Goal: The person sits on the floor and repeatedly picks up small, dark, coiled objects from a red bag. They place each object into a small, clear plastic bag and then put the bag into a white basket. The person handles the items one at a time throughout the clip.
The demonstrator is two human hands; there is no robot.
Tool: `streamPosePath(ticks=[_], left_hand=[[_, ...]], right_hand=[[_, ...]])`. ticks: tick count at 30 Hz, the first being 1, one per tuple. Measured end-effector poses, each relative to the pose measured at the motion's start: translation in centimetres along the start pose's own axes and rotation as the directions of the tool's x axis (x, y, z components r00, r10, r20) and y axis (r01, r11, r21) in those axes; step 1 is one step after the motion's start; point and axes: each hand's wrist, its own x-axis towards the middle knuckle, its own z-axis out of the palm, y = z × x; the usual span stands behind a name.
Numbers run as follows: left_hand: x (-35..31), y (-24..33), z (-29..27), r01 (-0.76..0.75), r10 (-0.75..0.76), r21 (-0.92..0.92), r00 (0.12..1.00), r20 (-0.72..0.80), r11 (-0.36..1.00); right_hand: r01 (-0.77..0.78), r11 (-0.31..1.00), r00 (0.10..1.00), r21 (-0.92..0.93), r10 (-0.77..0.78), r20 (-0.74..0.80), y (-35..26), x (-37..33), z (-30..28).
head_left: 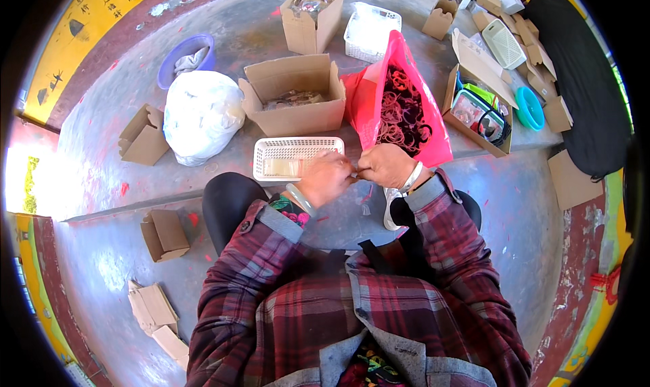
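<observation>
My left hand [326,178] and my right hand [387,165] meet in front of me, fingers pinched together fingertip to fingertip. Whatever lies between them is too small and hidden to name. Under and beside my left hand sits a white perforated plastic basket [298,143] with pale flat pieces [281,167] in it. Close to my right hand, a bright pink bag [365,106] gapes, full of dark red and pink loops [404,113] that look like hair ties or cords.
Beyond the basket stands an open cardboard box [294,120] with small packets inside. A stuffed white plastic bag [203,116] and a purple basin [177,57] are at left. At right are a carton of mixed goods [477,113] and a teal basket [529,108]. A step edge crosses the floor.
</observation>
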Motion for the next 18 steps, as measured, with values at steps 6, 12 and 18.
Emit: streamPosePath(ticks=[6,12,18], left_hand=[[0.0,-1.6,1.8,0.254,-0.393,-0.84,0.918,0.054,0.479],[0.3,-0.5,1.9,0.05,-0.475,-0.998,0.878,0.057,-0.027],[0.4,-1.1,2.0,0.064,-0.518,-0.998,0.854,0.044,0.021]], right_hand=[[-0.082,0.386,0.818,0.919,0.553,-0.159,0.1,-0.4,-3.7],[-0.205,0.294,0.867,0.934,0.496,0.034,-0.8,0.0,-0.9],[-0.187,0.273,0.83,0.944,0.557,0.003,-0.7,0.2,-0.7]])
